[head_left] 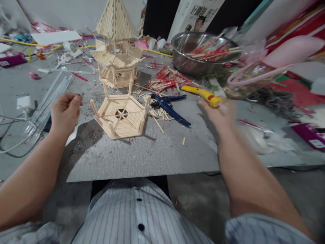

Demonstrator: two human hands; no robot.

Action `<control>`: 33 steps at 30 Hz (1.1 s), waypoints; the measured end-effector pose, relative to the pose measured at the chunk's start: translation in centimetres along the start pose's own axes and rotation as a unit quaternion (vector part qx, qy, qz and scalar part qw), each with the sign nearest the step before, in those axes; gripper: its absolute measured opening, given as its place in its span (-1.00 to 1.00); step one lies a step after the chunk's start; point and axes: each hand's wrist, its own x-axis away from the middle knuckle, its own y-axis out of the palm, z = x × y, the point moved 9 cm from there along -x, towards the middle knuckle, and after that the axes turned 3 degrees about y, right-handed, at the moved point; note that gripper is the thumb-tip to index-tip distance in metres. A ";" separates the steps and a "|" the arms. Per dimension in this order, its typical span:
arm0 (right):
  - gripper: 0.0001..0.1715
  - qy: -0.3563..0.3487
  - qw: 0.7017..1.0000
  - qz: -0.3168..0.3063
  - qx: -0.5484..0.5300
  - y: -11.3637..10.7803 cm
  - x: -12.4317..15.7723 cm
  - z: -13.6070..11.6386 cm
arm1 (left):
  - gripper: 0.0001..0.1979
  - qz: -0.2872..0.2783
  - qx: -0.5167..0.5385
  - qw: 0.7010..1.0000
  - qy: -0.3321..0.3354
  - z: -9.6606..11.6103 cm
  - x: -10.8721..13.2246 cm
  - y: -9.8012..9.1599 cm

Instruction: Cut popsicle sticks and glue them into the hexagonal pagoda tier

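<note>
My left hand [66, 113] is raised over the left of the table, thumb and fingertips pinched together; a tiny dark thing shows at the tips, too small to name. My right hand [219, 115], smeared by motion, is closed around a yellow hot glue gun [209, 96] with a translucent stick at its rear. Between my hands lies a hexagonal stick base [120, 117] with short upright posts at its corners. Just behind it stands a tiered stick pagoda [116, 51] with a pointed roof. Dark blue cutting pliers [169, 105] rest beside the base, near cut stick pieces [162, 114].
A steel bowl [188, 61] holding red-tipped sticks stands at the back right. Loose red-marked sticks [167, 79] lie before it. A pink-handled basket [250, 81] is further right. White cables and a charger [25, 103] lie left. The table [142, 159] ends close to my body.
</note>
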 end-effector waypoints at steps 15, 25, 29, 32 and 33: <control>-0.40 -0.029 0.970 -0.177 0.166 4.4 0.6 3.1 | -0.74 -0.072 -0.123 0.989 0.052 -1.0 0.5 0.9; -0.30 -0.077 0.973 -0.215 -0.005 5.4 0.4 3.8 | -0.77 -0.131 -0.249 0.958 0.064 -0.4 1.3 1.9; -0.28 -0.060 0.970 -0.234 0.013 5.1 -0.2 5.4 | -0.79 -0.154 -0.237 0.957 0.069 -0.5 1.4 2.2; -0.36 -0.022 0.963 -0.261 0.063 2.7 -0.1 5.7 | -0.82 -0.182 -0.215 0.958 0.060 -0.3 1.7 2.7; -0.40 -0.010 0.966 -0.248 0.079 1.2 0.2 4.9 | -0.83 -0.190 -0.211 0.957 0.060 -0.2 1.8 2.9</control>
